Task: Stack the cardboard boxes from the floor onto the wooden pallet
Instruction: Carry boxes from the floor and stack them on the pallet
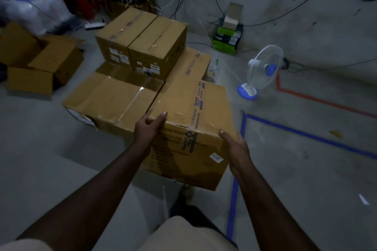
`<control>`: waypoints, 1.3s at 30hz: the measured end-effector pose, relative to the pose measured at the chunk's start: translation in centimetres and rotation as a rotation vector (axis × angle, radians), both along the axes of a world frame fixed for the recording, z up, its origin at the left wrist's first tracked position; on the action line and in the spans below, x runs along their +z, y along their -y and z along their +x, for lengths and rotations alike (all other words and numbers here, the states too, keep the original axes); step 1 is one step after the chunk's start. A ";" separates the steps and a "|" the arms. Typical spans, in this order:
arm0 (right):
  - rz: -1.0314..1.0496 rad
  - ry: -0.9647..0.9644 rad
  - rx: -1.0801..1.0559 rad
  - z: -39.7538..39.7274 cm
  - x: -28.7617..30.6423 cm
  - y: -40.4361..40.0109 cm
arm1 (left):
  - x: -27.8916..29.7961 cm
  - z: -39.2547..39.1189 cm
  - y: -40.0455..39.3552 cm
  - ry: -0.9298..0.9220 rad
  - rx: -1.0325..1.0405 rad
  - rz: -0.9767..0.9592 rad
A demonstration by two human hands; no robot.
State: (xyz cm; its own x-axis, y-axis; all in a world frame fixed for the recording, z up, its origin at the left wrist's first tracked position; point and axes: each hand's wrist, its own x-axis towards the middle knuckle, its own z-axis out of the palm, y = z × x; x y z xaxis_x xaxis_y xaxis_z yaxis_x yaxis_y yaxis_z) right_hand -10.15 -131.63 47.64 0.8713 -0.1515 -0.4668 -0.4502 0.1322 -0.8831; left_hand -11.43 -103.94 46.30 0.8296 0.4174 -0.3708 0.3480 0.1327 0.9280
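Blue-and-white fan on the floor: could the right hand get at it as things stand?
Probably not right now: the right hand is pressed against the side of the cardboard box. The floor between it and the fan looks free of obstacles.

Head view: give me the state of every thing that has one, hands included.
Left hand: grips the near box's top left corner.
Right hand: flat against the near box's right side.
Near box: taped shut, held between both hands.
Two upper boxes: taped shut, stacked on lower boxes.
Open box: flaps open, on the floor at left.
Fan: upright; running or not, cannot tell.
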 end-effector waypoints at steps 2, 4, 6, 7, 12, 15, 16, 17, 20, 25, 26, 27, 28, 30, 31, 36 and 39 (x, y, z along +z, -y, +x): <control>0.021 0.019 0.014 2.6 0.2 -0.9 | -0.3 2.8 -1.3 0.000 -0.049 -0.025; 0.046 0.016 0.030 6.0 -0.2 -1.5 | -0.9 6.4 -2.7 -0.033 -0.094 -0.075; 0.049 0.022 0.048 9.3 -0.9 -2.1 | -1.1 10.0 -4.0 -0.088 -0.146 -0.107; 0.039 0.013 0.047 10.7 -1.2 -2.3 | -1.2 11.4 -4.3 -0.098 -0.147 -0.119; 0.028 -0.036 0.081 18.3 -1.3 -4.7 | -0.9 18.9 -5.6 -0.059 -0.058 -0.160; 0.001 -0.058 0.102 23.1 -1.7 -6.4 | -1.4 23.7 -7.4 -0.048 -0.054 -0.188; -0.018 -0.066 0.096 24.6 -1.5 -7.0 | -1.4 25.4 -8.0 -0.042 -0.047 -0.198; -0.020 -0.074 0.095 26.3 -1.6 -7.6 | -1.7 27.0 -8.6 -0.032 -0.051 -0.207; -0.048 -0.063 0.072 31.1 -1.4 -9.3 | -2.3 32.1 -10.0 -0.022 -0.084 -0.222; -0.081 -0.044 -0.002 38.9 -1.5 -10.3 | -2.1 41.4 -11.9 -0.070 -0.307 -0.241; -0.095 -0.056 -0.012 40.6 -1.5 -10.5 | -2.0 43.4 -12.2 -0.095 -0.359 -0.233; -0.099 -0.071 -0.007 42.4 -1.8 -10.4 | -2.4 45.4 -12.7 -0.116 -0.391 -0.228; -0.108 -0.069 -0.003 44.0 -1.9 -10.5 | -2.6 47.4 -12.8 -0.133 -0.405 -0.251; -0.092 -0.052 0.003 47.9 -2.7 -10.6 | -4.1 51.7 -13.2 -0.181 -0.391 -0.282; -0.080 -0.051 0.015 49.9 -3.2 -10.7 | -4.8 53.8 -13.4 -0.196 -0.378 -0.276; -0.070 -0.020 0.118 60.7 -7.9 -10.7 | -10.0 63.6 -14.5 -0.237 -0.337 -0.173; -0.025 -0.074 0.186 66.5 -11.5 -10.2 | -13.0 67.9 -14.1 -0.252 -0.247 -0.127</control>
